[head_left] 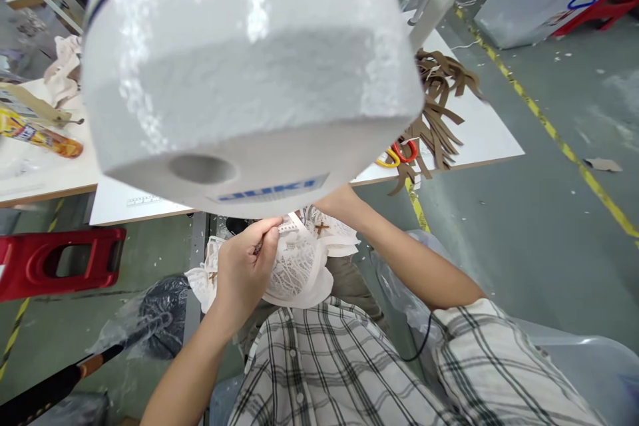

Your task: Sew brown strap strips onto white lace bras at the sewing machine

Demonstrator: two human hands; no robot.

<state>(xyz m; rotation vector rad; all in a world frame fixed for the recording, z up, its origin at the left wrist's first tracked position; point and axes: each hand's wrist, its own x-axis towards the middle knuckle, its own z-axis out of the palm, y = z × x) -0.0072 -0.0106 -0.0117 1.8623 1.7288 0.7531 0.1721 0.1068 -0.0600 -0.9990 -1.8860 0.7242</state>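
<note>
Machine head: a smooth, glossy pale-grey sewing machine head (259, 73) is looming closest, its rounded casing bearing blue JUKI lettering and an oval recess; its top is running out of the frame.
Left hand: the left hand (247, 263) is pinching the upper edge of the lacework between thumb and forefinger, the other fingers curling in.
Right hand: the right hand (342, 205) is lying mostly behind the casing – its fingers are not showing, so I cannot tell whether they are pinching or spreading.
Lace bra: the white lace bra (297, 273) is sitting just below the machine head, over the lap, its rounded cup showing open, web-like lace; a small brown bow (322, 229) is standing out against it.
Dotted strip: a narrow pale strip (288, 227) is showing beside the left fingertips, too small to identify.
Tabletop: on the smooth white tabletop (492, 140), flat brown strips (442, 123) are lying in a loose tangle, and scissors (413, 146) with red and yellow loops are resting near them – the blades are hiding from view.
Shirt: crinkled plaid cloth (319, 373) is filling the lower edge, where it is being cut off.
</note>
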